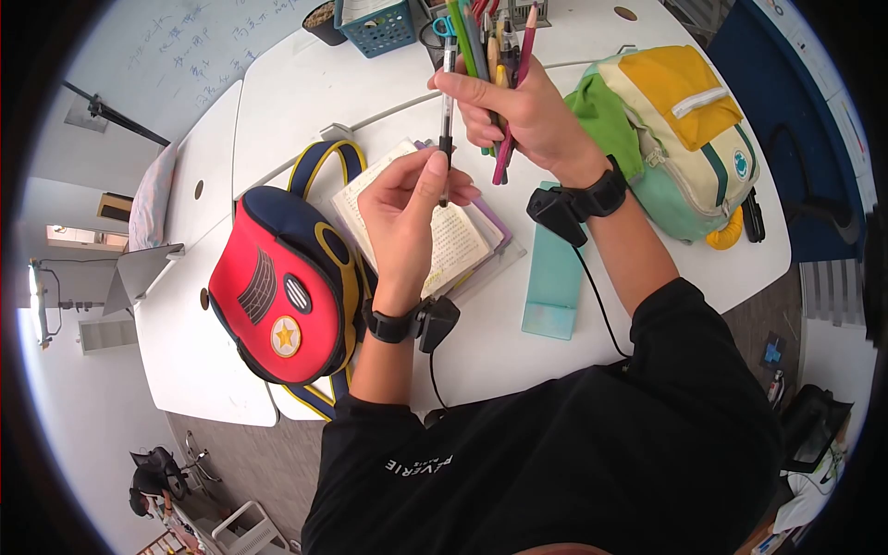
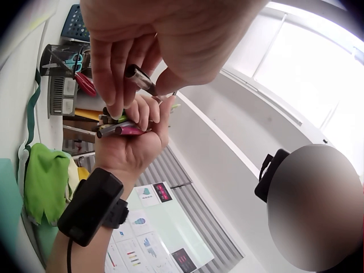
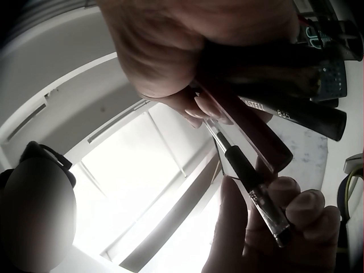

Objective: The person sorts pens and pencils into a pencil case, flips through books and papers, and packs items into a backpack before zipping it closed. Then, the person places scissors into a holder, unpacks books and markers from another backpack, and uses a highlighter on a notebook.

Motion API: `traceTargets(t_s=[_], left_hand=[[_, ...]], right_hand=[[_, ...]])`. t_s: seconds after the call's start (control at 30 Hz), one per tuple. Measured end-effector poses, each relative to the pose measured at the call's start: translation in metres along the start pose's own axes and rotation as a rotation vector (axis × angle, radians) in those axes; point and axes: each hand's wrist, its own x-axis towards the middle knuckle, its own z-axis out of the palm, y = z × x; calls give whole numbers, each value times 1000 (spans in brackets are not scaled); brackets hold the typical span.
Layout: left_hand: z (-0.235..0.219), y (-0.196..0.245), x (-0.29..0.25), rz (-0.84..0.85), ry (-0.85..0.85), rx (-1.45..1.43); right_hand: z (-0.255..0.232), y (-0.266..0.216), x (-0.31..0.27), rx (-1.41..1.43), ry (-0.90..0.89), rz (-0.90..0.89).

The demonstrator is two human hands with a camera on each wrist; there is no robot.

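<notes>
My left hand [image 1: 402, 213] pinches a clear-barrelled pen [image 1: 448, 111] near its lower end, between thumb and fingers. The pen stands almost upright in the head view, and its black grip section shows in the right wrist view. My right hand [image 1: 532, 116] grips a bundle of coloured pencils [image 1: 469, 46], among them a pink pencil [image 1: 528, 42]. The right thumb lies across the pen's upper part, close beside the bundle. Below the left hand lies an open notebook [image 1: 458, 245] with handwritten pages, stacked on other books.
A red and navy backpack [image 1: 264, 305] stands left of the notebook. On the right lies a green, cream and yellow backpack [image 1: 684, 102]. A teal case [image 1: 552, 296] rests near the table's front edge. At the back are a blue basket [image 1: 384, 37] and a mesh holder [image 2: 52, 61] with scissors.
</notes>
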Motion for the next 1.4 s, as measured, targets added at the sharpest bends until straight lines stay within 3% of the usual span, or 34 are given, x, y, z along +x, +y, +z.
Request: traceTargets(t_s=[0.13, 0.73, 0.87, 1.03, 1.4], left_hand=[[0, 3, 0, -62, -49, -145], [-6, -1, 3, -124, -181, -188], [-2, -1, 1, -146, -158, -243], [-5, -2, 3, -65, -29, -18], [-2, -4, 4, -60, -6, -34]], right_hand=[[0, 3, 0, 0, -25, 36], [-3, 12, 2, 131, -44, 109], [-6, 9, 3, 133, -71, 139], [-7, 7, 4, 249, -85, 207], [-8, 14, 7, 240, -24, 175]])
